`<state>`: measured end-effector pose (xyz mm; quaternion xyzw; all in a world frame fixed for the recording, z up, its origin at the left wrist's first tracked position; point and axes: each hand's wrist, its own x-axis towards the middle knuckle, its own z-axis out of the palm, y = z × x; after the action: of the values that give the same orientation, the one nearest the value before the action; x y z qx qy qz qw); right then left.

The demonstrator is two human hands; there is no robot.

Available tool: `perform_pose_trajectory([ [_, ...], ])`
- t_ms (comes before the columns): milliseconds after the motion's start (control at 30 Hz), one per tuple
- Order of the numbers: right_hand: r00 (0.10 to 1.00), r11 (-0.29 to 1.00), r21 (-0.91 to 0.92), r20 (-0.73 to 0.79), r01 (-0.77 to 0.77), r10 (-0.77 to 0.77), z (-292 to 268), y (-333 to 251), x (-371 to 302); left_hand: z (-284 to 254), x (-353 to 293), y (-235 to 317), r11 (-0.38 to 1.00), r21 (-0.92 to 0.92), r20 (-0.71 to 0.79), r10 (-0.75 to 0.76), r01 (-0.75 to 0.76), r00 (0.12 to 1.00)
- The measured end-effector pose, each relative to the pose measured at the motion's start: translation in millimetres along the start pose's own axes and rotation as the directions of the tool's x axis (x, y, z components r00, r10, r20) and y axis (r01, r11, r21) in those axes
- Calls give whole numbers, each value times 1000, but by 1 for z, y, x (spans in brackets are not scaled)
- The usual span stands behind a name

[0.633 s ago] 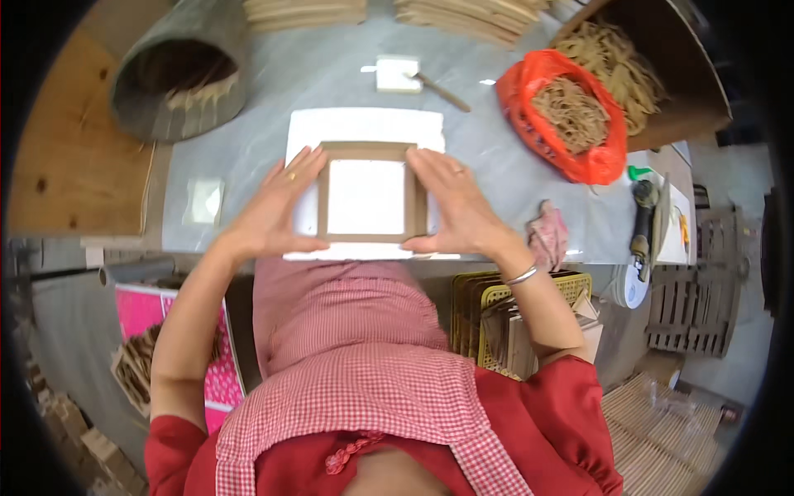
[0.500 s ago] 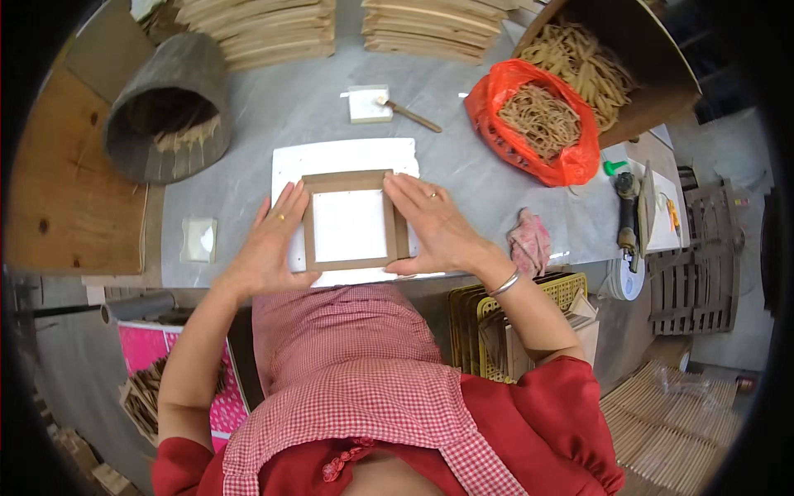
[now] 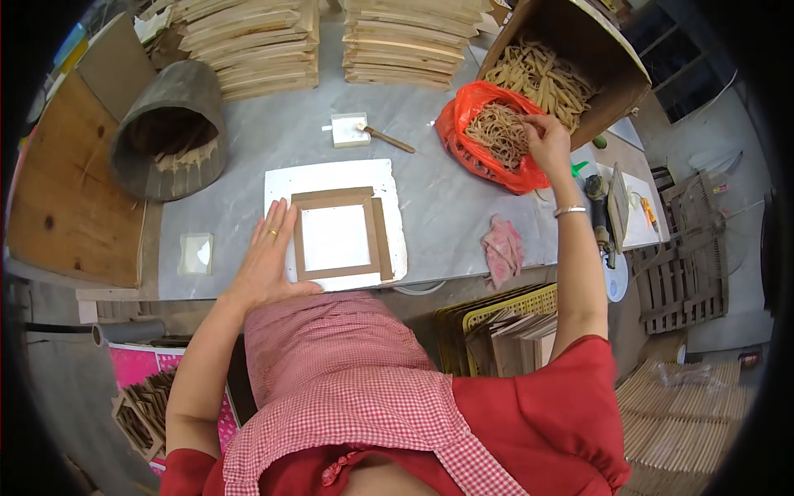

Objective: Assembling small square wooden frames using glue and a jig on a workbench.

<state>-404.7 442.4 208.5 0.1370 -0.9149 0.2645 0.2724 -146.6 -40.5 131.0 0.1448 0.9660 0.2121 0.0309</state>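
A square brown wooden frame [image 3: 332, 199] lies on a white board [image 3: 331, 174] at the table's near edge. My left hand [image 3: 269, 255] rests along the frame's left side, fingers stretched out and thumb at its lower left corner. A brown strip [image 3: 382, 240] runs down the frame's right side. To the right, my right hand [image 3: 549, 142] reaches over a red plastic bag [image 3: 453, 124]. Its fingertips pinch at tan rubber bands [image 3: 500, 132] inside the bag; exactly what is between them is hard to make out.
Behind the bag, a cardboard box [image 3: 616, 70] holds more tan bands. Farther back are stacked wooden pieces [image 3: 248, 50]. A grey cylindrical container [image 3: 178, 124] lies at left. A small white dish [image 3: 349, 132] with a brush [image 3: 389, 140], a pink cloth [image 3: 503, 252] and a power tool [image 3: 597, 198] also lie about.
My right hand has left the frame's right side and moved up and right to the bands in the red bag. My left hand stays at the frame's left side. The view has shifted slightly.
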Motion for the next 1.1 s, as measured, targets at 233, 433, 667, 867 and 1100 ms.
perform_pose_trajectory([
  [233,975,993,-112,223,30,-4,23,9,46,2,-4,-2,1000,-26,2,-10,10,1000],
  [433,899,936,-343,429,74,86,26,27,58,6,-6,-3,998,-66,-29,15,-16,999],
  [667,935,924,347,354,-160,29,12,-76,38,3,-15,-5,965,-253,-311,-19,-64,950],
  [867,643,759,649,560,51,-522,46,-253,-110,-30,0,72,909,-267,-573,116,-319,811],
  [1100,569,689,716,522,112,-636,59,-284,-154,-31,-46,40,876,-449,-270,53,-174,961],
])
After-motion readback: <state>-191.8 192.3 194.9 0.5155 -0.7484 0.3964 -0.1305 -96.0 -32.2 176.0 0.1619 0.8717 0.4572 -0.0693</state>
